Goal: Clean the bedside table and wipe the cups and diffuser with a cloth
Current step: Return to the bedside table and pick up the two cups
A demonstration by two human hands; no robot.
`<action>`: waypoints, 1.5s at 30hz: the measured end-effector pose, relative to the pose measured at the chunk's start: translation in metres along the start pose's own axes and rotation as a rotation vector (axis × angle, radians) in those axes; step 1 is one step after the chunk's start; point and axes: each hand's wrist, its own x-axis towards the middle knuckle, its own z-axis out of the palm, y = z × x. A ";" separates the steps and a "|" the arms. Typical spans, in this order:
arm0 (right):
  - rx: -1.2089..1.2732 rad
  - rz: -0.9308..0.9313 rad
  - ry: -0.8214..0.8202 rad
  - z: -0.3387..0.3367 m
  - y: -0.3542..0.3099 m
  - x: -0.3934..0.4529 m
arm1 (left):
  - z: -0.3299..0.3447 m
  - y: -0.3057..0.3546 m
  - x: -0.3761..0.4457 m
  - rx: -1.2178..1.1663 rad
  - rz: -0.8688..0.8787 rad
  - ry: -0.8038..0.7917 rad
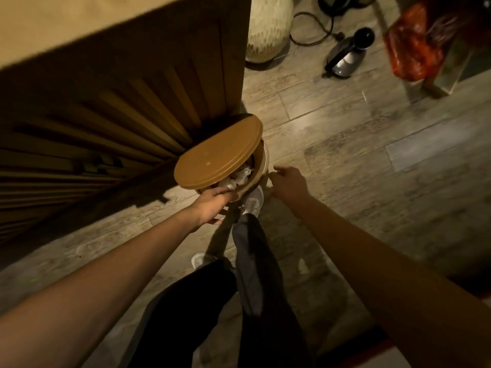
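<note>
A round brown pedal bin (261, 166) stands on the floor beside a wooden cabinet, its lid (218, 152) tilted up. Crumpled white paper (237, 177) fills the opening. My left hand (212, 205) reaches to the bin's mouth, fingers stretched toward the paper and thumb hanging below; I see nothing gripped in it. My right hand (288, 181) hovers just right of the bin, fingers loosely curled and holding nothing. My right shoe (252, 201) presses at the bin's base. No cups, diffuser, cloth or bedside table are in view.
A slatted wooden cabinet (119, 115) fills the left. On the wood floor behind sit a pale textured vase (265, 30), a black cable (313, 30) and a dark handheld appliance (348, 54). An orange bag (409, 46) hangs at the upper right.
</note>
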 end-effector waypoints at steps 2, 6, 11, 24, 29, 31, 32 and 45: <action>-0.021 -0.043 -0.003 -0.006 -0.008 -0.018 | -0.002 0.004 -0.019 0.096 0.058 -0.018; -0.229 -0.261 -0.013 -0.026 -0.042 -0.069 | -0.016 0.014 -0.080 0.686 0.398 0.236; -0.493 -0.661 0.096 -0.065 -0.121 -0.129 | -0.047 0.047 -0.171 1.083 0.750 0.766; -0.646 -1.090 0.302 -0.110 -0.288 -0.283 | -0.173 0.040 -0.382 0.916 0.660 1.257; -0.687 -1.187 0.247 -0.083 -0.325 -0.321 | -0.209 0.014 -0.439 0.827 0.621 1.357; -0.715 -1.254 0.202 -0.061 -0.342 -0.336 | -0.222 -0.005 -0.463 0.767 0.603 1.419; -0.721 -1.281 0.189 -0.052 -0.349 -0.341 | -0.226 -0.012 -0.471 0.749 0.589 1.440; -0.826 -1.750 -0.271 0.172 -0.440 -0.454 | -0.284 -0.208 -0.555 0.388 0.117 1.624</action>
